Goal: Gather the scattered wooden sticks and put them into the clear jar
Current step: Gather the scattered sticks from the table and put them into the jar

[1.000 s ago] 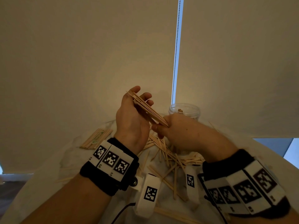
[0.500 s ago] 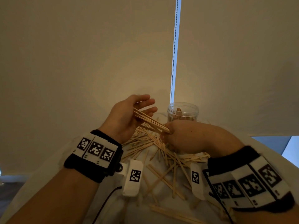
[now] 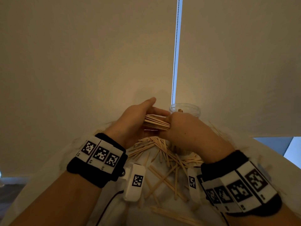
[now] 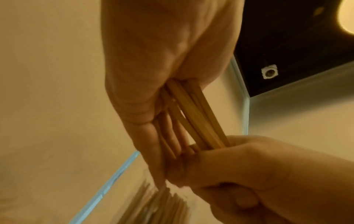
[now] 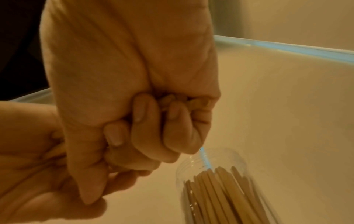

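Now, head view: the bundle of sticks (image 3: 156,123) has come down from its steep tilt of a second ago and lies nearly level between both hands, lower and closer to the clear jar (image 3: 185,109). The left hand (image 3: 135,121) has swung from cradling the raised end to backing the left ends, fingers fairly straight, thumb up. The right hand (image 3: 184,126) is clenched round the right ends. My reading — the bundle is being squared up before loading. Many loose sticks (image 3: 164,162) remain on the white table (image 3: 40,185) below the wrists, so the task looks far from done.

Left wrist view: the left hand (image 4: 153,84) shows palm and heel; the sticks (image 4: 191,115) run out from under the heel of the palm and along the straight fingers (image 4: 153,144), lying against them, not wrapped. Their far ends vanish into the right hand (image 4: 249,174), a fist closed over them. The jar (image 4: 162,203) is a blur just below both hands.

Right wrist view: the right hand (image 5: 134,91) is tightly curled, fingertips (image 5: 141,112) tucked in, stick ends (image 5: 168,100) peeping from the fist. The left hand (image 5: 38,159) sits just beside it. The jar (image 5: 220,189) stands just below and right of the fist — already holding upright sticks, mouth clear.
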### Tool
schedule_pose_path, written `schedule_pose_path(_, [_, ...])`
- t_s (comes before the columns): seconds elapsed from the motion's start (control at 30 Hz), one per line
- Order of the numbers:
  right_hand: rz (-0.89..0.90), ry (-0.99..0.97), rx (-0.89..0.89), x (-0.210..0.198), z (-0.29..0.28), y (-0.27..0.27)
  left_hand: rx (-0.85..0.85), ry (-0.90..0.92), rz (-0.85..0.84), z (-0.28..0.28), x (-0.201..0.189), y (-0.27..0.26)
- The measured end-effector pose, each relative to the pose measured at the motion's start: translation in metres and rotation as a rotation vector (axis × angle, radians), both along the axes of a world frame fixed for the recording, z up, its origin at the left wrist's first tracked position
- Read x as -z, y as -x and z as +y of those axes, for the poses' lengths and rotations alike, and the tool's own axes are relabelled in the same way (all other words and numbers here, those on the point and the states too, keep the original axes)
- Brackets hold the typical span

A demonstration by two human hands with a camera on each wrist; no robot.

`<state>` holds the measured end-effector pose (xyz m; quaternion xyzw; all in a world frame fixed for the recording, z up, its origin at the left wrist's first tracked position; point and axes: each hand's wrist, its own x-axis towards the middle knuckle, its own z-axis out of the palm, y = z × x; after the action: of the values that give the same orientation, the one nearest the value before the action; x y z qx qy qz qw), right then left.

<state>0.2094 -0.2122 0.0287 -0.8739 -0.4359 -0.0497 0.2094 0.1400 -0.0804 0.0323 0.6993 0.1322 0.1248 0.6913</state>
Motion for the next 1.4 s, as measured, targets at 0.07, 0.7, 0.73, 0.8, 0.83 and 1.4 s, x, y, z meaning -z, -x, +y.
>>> schedule_pose_path(0.07, [-0.002, 0.038, 0.037, 0.002, 0.001, -0.003, 0.053, -0.092, 0.042, 0.001, -0.002, 0.003])
schedule_pose_path(0.7, [-0.379, -0.095, 0.282, 0.002, -0.002, -0.01, -0.006, -0.05, -0.206, 0.003, 0.003, -0.002])
schedule_pose_path(0.73, [-0.396, -0.081, 0.3, 0.003, -0.003, -0.011, 0.02, -0.036, -0.205, 0.001, 0.002, -0.001])
schedule_pose_path(0.8, [-0.368, -0.061, 0.296, 0.003, -0.006, -0.013, 0.051, -0.03, -0.195, -0.001, 0.001, 0.0])
schedule_pose_path(0.83, [-0.341, -0.062, 0.278, 0.003, -0.006, -0.014, 0.045, -0.036, -0.193, -0.001, 0.001, 0.001])
schedule_pose_path(1.4, [0.065, -0.481, 0.046, -0.026, -0.03, -0.017, 0.001, 0.354, -0.228, 0.001, 0.007, -0.01])
